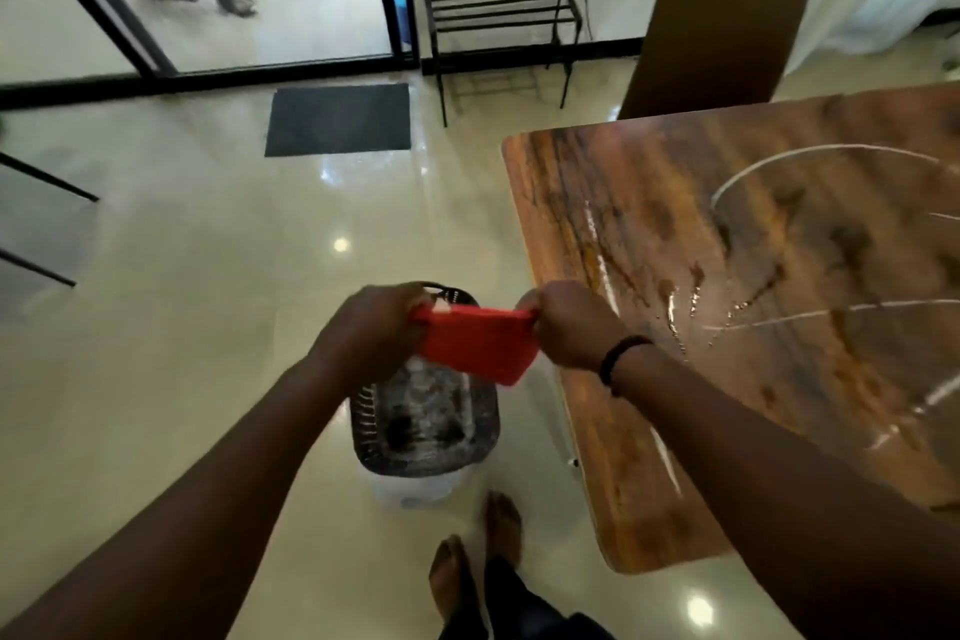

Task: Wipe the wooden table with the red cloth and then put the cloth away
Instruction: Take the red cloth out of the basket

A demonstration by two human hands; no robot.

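Head view shows the left hand (371,333) and right hand (569,325) each pinching an end of the red cloth (480,343), its long axis stretched level between them. It hangs directly above the dark basket (423,437) on the floor, left of the wet worktop (753,276), so I judge the coming move is a straight drop.

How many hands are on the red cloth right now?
2. The left hand grips the red cloth's left end; the right hand pinches its right end. They hold it above a dark basket on the floor, beside the wooden table.
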